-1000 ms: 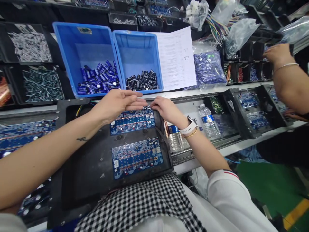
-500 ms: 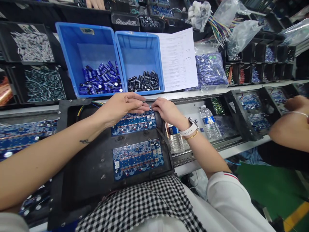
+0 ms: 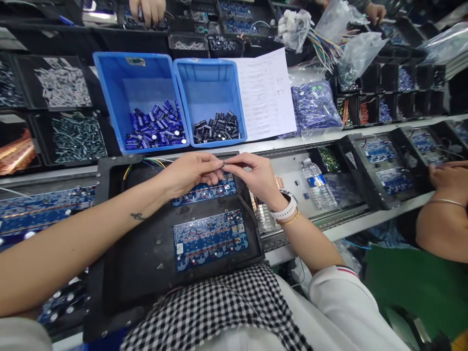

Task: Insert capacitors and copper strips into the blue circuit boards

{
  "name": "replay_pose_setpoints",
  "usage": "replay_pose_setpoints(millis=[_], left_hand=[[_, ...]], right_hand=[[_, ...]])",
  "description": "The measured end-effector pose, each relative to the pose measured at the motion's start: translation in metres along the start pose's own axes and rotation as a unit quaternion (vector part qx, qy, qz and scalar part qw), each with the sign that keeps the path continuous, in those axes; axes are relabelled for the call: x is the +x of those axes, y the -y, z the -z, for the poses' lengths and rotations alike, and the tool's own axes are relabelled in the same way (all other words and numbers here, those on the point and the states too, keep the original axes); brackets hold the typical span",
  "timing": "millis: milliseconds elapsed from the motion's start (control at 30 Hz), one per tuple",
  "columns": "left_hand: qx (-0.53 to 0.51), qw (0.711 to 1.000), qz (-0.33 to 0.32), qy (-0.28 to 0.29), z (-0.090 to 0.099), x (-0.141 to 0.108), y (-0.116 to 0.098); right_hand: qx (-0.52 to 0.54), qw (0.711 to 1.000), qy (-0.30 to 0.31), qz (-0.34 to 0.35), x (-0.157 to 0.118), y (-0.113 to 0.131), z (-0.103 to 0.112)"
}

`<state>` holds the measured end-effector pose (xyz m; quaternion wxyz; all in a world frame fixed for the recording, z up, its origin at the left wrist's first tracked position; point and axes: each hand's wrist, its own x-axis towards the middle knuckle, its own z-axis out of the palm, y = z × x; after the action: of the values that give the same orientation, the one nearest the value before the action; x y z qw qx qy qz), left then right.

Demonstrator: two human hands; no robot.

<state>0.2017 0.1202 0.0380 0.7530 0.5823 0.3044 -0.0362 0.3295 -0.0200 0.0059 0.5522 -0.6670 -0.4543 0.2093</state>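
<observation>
My left hand [image 3: 194,173] and my right hand [image 3: 259,176] meet fingertip to fingertip above the far circuit board [image 3: 210,193]. Both are pinched closed around a tiny dark piece, too small to make out. My fingers hide much of that blue board's far edge. A second blue circuit board [image 3: 211,240], dotted with small parts, lies nearer to me. Both boards sit in a black tray [image 3: 142,263], with colored wires [image 3: 153,162] at its far edge.
Beyond the tray stand a blue bin [image 3: 139,87] of blue capacitors, another blue bin [image 3: 208,92] of black capacitors, and a paper sheet [image 3: 265,97]. Water bottles [image 3: 318,183] lie on the right. A co-worker's arm [image 3: 448,204] is at the far right, another person's hand [image 3: 148,10] at the top.
My hands have come together at the fingertips, and the left fingers, stretched out before, are now curled in a pinch. My right hand has lifted slightly off the board. The view has shifted a little.
</observation>
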Motion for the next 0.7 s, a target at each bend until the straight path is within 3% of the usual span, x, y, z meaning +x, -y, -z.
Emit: replay_pose_setpoints(millis=[67,133,233,300,367,467,567,700], left_hand=[[0.049,0.998,-0.006,0.03,-0.003,-0.001,-0.004],[0.165,0.985,-0.037,0.022,0.0,0.009,-0.014],[0.374,0.911,-0.14,-0.102,0.013,0.05,-0.031],[0.44,0.874,-0.145,-0.15,0.02,0.089,-0.034],[0.444,0.875,-0.106,-0.161,0.021,0.125,-0.029],[0.45,0.872,-0.089,-0.172,0.015,0.155,-0.015],[0.472,0.862,-0.108,-0.147,0.014,0.159,-0.01],[0.468,0.871,-0.106,-0.104,0.026,0.155,-0.016]], right_hand=[[-0.016,0.999,-0.029,0.005,-0.008,0.008,0.002],[-0.069,0.997,-0.038,0.021,-0.022,0.015,0.008],[-0.193,0.979,0.032,0.052,-0.058,0.024,0.018],[-0.26,0.958,0.108,0.057,-0.084,0.029,0.022],[-0.315,0.938,0.135,0.051,-0.104,0.032,0.022],[-0.363,0.926,0.096,0.038,-0.117,0.032,0.018],[-0.358,0.928,0.094,0.029,-0.114,0.026,0.011],[-0.354,0.927,0.12,0.016,-0.11,0.017,0.004]])
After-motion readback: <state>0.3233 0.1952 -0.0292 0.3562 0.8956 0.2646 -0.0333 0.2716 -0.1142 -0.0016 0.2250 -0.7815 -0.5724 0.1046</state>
